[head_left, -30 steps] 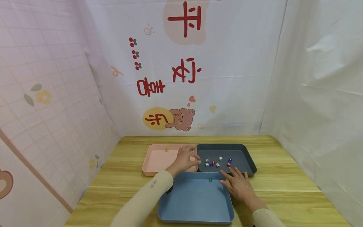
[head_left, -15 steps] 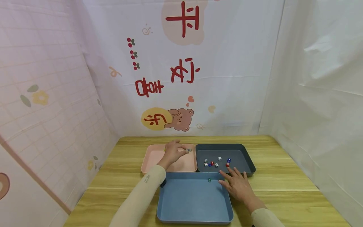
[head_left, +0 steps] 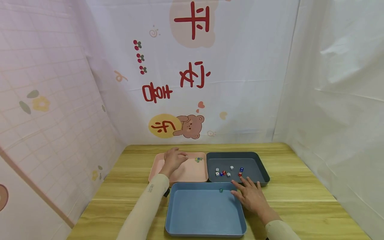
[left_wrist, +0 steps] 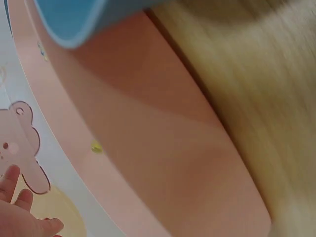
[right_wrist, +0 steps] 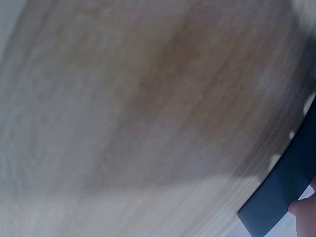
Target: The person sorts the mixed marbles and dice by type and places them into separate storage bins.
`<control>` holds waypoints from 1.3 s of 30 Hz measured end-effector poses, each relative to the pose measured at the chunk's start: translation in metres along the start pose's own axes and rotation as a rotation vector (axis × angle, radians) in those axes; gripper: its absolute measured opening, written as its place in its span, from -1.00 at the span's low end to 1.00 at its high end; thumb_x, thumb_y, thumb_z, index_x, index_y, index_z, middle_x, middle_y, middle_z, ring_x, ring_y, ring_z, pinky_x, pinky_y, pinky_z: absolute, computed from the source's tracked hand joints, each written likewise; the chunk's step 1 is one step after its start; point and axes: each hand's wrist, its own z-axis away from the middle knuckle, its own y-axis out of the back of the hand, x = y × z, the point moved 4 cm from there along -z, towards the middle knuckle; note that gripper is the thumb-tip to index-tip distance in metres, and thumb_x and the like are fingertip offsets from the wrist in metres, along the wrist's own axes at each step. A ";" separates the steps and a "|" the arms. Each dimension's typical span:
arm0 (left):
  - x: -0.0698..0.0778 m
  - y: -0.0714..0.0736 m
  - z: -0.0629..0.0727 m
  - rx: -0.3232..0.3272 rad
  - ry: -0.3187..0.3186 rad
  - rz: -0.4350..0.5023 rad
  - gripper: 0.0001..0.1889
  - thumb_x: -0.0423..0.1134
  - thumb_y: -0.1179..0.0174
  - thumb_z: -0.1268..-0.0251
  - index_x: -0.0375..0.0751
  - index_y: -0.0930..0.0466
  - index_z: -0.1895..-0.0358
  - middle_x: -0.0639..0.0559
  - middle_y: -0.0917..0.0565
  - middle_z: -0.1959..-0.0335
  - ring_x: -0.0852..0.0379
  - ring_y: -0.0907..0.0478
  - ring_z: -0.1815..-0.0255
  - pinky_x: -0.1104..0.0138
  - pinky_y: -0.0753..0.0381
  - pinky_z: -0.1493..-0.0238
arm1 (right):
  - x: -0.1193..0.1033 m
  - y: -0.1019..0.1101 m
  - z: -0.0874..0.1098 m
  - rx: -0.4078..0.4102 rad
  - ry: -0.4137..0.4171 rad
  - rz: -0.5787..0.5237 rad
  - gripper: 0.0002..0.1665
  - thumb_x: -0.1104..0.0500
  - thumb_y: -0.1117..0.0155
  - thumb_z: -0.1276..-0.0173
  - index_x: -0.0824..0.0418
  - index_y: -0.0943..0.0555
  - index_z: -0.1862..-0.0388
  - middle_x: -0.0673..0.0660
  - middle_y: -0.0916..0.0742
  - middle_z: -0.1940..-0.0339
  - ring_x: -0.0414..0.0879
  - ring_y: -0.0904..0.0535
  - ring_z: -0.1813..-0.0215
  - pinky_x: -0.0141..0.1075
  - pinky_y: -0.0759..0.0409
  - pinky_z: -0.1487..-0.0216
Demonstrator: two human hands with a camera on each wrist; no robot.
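Observation:
My left hand [head_left: 173, 161] hovers over the left part of the pink tray [head_left: 192, 175], fingers apart and holding nothing. In the left wrist view, that hand [left_wrist: 22, 217] shows only partly, and a yellow die [left_wrist: 96, 147] lies in the tray. The head view hides this die behind the hand. A small cluster of dice [head_left: 198, 159] sits at the tray's far right corner. My right hand [head_left: 250, 198] lies with spread fingers at the corner where the blue tray [head_left: 207, 213] meets the dark tray [head_left: 255, 163]. A single green die [head_left: 221, 190] is in the blue tray.
Several white, red and blue dice [head_left: 224, 172] lie scattered in the dark tray. All three trays stand close together on a wood-grain table [head_left: 300, 196]. Printed cloth [head_left: 240, 83] hangs behind the table and at both sides.
My left hand has moved left from the border of the dark tray across the pink tray, leaving a die at the cluster on the way. The right hand keeps its place.

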 end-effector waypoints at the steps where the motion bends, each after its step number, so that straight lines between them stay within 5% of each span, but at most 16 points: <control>1: -0.002 0.001 0.000 0.004 0.010 -0.003 -0.84 -0.09 -0.29 -0.35 -0.02 -0.78 0.15 -0.19 -0.35 -0.42 -0.26 -0.11 -0.48 -0.22 0.19 -0.41 | 0.000 0.000 0.000 0.000 0.001 0.001 -0.32 -0.32 -0.02 -0.47 0.00 -0.51 -0.40 0.32 -0.44 -0.43 0.41 -0.22 -0.46 0.48 -0.01 -0.29; 23: -0.025 0.007 0.008 0.036 0.092 -0.040 -0.81 -0.09 -0.30 -0.35 -0.06 -0.76 0.12 -0.24 -0.37 -0.39 -0.30 -0.09 -0.47 -0.29 0.23 -0.41 | 0.001 0.000 0.000 0.005 -0.004 -0.005 -0.32 -0.32 -0.02 -0.46 0.00 -0.51 -0.39 0.31 -0.44 -0.43 0.40 -0.22 -0.46 0.47 -0.02 -0.30; 33: -0.028 0.006 0.011 0.061 0.118 -0.081 -0.88 -0.13 -0.30 -0.34 -0.05 -0.76 0.21 -0.19 -0.57 -0.17 -0.33 -0.22 -0.37 -0.36 0.16 -0.35 | 0.001 -0.001 -0.001 -0.008 -0.008 -0.008 -0.31 -0.34 -0.01 -0.46 -0.01 -0.51 -0.39 0.31 -0.44 -0.44 0.40 -0.21 -0.46 0.48 0.00 -0.30; 39: -0.028 0.007 0.013 0.060 0.133 -0.083 -0.76 -0.14 -0.32 -0.32 -0.15 -0.75 0.05 -0.17 -0.60 -0.10 -0.31 -0.28 -0.31 -0.35 0.12 -0.33 | 0.002 -0.001 -0.001 -0.007 -0.010 -0.010 -0.31 -0.34 -0.01 -0.46 -0.01 -0.51 -0.39 0.31 -0.44 -0.44 0.40 -0.21 -0.46 0.48 0.00 -0.30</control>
